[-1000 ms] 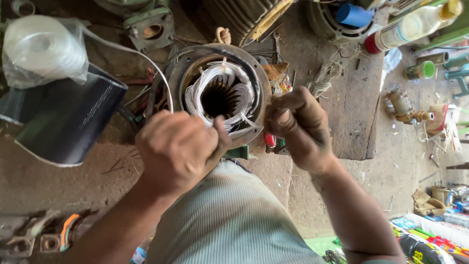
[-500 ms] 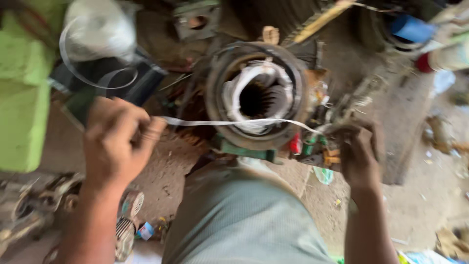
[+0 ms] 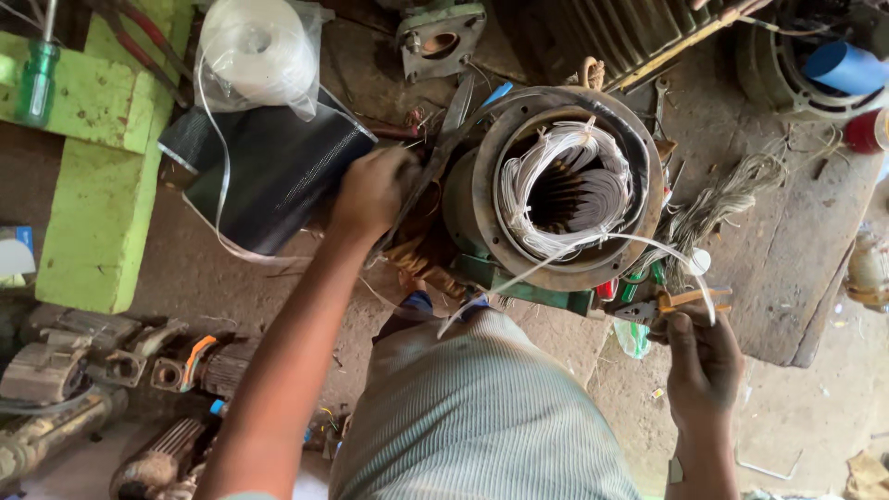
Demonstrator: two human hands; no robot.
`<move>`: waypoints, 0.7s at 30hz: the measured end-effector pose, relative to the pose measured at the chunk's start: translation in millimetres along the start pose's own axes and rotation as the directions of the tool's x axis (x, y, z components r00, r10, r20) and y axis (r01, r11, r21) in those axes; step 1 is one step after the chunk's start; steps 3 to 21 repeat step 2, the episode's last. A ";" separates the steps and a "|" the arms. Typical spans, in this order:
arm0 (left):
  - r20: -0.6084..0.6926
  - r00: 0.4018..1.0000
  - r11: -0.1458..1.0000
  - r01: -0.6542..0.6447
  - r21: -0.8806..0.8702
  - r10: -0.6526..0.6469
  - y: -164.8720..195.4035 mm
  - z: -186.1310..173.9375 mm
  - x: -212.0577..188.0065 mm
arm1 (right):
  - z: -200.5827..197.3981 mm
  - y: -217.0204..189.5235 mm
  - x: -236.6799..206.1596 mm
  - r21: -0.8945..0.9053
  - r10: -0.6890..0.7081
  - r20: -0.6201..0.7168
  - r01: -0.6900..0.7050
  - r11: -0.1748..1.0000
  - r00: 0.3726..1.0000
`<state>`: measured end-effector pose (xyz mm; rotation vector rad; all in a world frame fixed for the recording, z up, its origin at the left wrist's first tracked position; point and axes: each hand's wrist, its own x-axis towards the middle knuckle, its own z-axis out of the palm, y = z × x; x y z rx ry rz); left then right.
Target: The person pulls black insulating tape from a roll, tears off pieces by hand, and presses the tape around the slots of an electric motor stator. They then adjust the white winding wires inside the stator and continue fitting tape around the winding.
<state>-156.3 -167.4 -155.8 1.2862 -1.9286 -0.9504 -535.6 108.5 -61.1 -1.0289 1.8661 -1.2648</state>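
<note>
A motor stator [image 3: 486,218] lies on its side with pale windings [image 3: 523,176] inside its bore. A white tape [image 3: 648,243] runs from the windings to my right hand [image 3: 704,361], which pinches its end low at the right. Just above that hand lie orange-handled pliers [image 3: 690,299]. My left hand [image 3: 370,190] is at the stator's left side, fingers curled around long metal scissors [image 3: 443,143] that lean against the housing. My striped-trousered knee [image 3: 482,417] fills the lower middle.
A white tape roll in a plastic bag [image 3: 259,46] sits on a black sheet roll [image 3: 269,167] at upper left. A green block [image 3: 93,204] with a screwdriver [image 3: 37,83] is far left. Old motor parts [image 3: 65,370] lie bottom left, a blue roll [image 3: 843,65] top right.
My hands have parted from pulling the tape taut. The left hand moved up to the scissors beside the stator, and the right hand dropped low right with the tape, now slack.
</note>
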 end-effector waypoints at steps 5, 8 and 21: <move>0.191 0.962 0.930 0.117 0.350 -0.193 -21.1 30.4 30.4 | 14.6 -14.9 -6.7 -0.052 -0.021 0.033 0.022 0.998 0.999; 0.191 0.962 0.930 0.117 0.350 -0.193 -21.1 30.4 30.4 | 14.6 -14.9 -6.7 -0.052 -0.021 0.033 0.022 0.998 0.999; 0.191 0.962 0.930 0.117 0.350 -0.193 -21.1 30.4 30.4 | 14.6 -14.9 -6.7 -0.052 -0.021 0.033 0.022 0.998 0.999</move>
